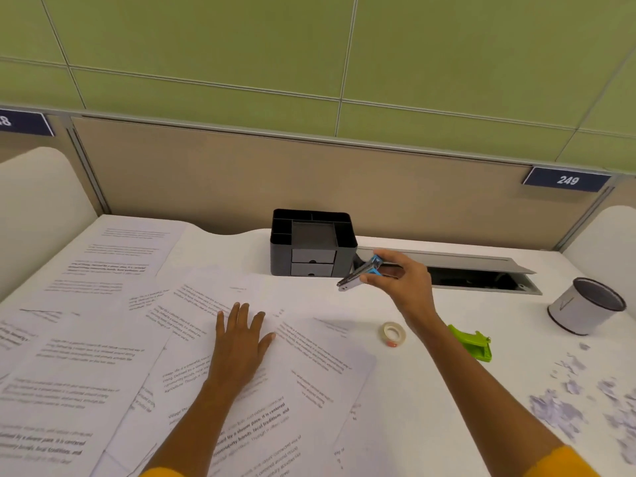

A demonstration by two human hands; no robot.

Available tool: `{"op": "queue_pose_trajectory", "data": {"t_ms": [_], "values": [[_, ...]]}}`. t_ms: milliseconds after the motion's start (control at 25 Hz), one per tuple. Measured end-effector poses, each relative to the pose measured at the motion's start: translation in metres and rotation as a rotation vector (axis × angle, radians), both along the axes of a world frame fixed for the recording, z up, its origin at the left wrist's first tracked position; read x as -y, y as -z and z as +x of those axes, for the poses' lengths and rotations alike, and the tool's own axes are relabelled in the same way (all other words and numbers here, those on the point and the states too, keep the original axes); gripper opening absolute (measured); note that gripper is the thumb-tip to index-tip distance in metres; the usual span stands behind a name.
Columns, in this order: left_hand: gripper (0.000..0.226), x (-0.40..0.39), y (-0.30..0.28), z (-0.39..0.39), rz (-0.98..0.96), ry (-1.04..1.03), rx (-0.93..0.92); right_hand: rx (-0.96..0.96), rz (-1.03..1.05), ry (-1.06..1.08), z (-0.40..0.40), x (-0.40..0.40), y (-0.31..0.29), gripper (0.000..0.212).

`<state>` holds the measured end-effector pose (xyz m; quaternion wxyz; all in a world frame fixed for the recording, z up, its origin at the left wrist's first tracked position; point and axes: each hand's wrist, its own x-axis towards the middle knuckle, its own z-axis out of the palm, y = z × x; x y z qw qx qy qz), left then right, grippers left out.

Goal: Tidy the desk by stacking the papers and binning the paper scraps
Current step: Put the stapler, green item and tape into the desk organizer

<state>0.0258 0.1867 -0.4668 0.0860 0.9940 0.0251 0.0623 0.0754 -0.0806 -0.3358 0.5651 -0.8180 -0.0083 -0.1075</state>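
Note:
Several printed papers lie spread and overlapping across the left and middle of the white desk. My left hand rests flat on the papers near the middle, fingers straight. My right hand is raised above the desk and holds a blue and silver stapler just right of the black desk organiser. Paper scraps are scattered at the right edge of the desk. A small white bin with a dark inside stands at the far right, beyond the scraps.
A roll of tape and a green hole punch lie right of the papers, under my right forearm. An open cable tray runs along the back of the desk. Beige partition panels close off the back and sides.

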Motion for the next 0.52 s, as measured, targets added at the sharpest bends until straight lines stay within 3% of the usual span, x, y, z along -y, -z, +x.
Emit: {"op": "queue_pose_trajectory", "data": {"t_ms": [240, 520], "values": [[0.075, -0.020, 0.024, 0.009, -0.143, -0.020, -0.008, 0.085, -0.004, -0.036, 0.058, -0.059, -0.020, 0.053], [0.071, -0.020, 0.022, 0.009, -0.152, -0.031, 0.006, 0.102, -0.016, -0.026, 0.116, -0.124, -0.012, 0.039]]}}
